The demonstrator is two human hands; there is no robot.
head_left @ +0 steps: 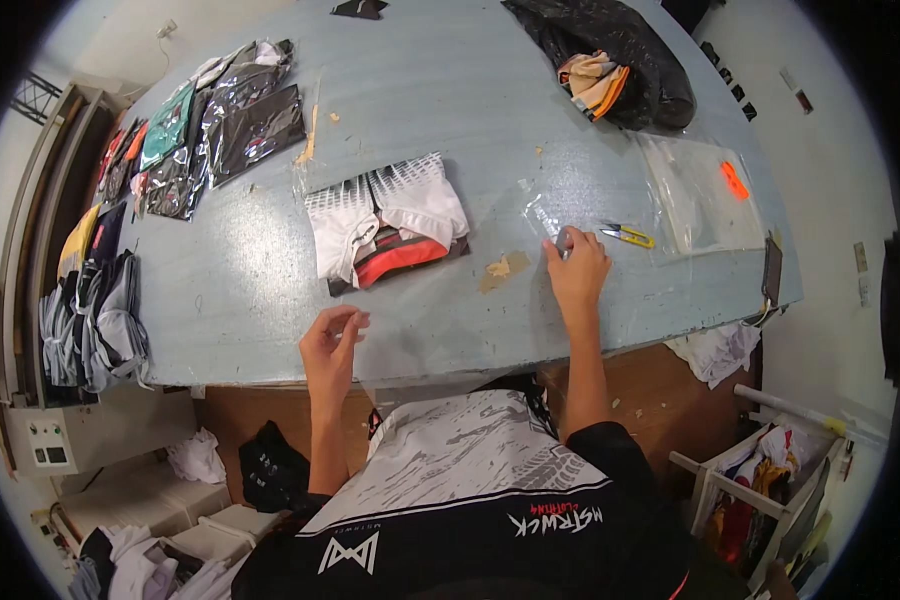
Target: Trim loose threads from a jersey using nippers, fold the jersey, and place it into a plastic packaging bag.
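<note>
A folded white jersey (410,205) with black dots and a red-orange inner collar lies on the table before me. My left hand (332,335) is just below its near left corner, thumb and fingers pinched together. A clear plastic bag (425,345), hard to see against the table, spans the space between my hands, and the left fingers appear to pinch its edge. To the right of the jersey, my right hand (578,265) has its fingers curled on the bag's clear plastic, which glints beside the fingertips. Yellow-handled thread snips (628,236) lie just right of this hand.
Bagged garments (255,130) are piled at the far left, with grey folded clothes (95,315) nearer. A black bag (630,60) holding an orange-and-white garment lies far right. Clear plastic bags (705,200) bearing an orange item are stacked at right. A crate (760,490) of clothes stands below.
</note>
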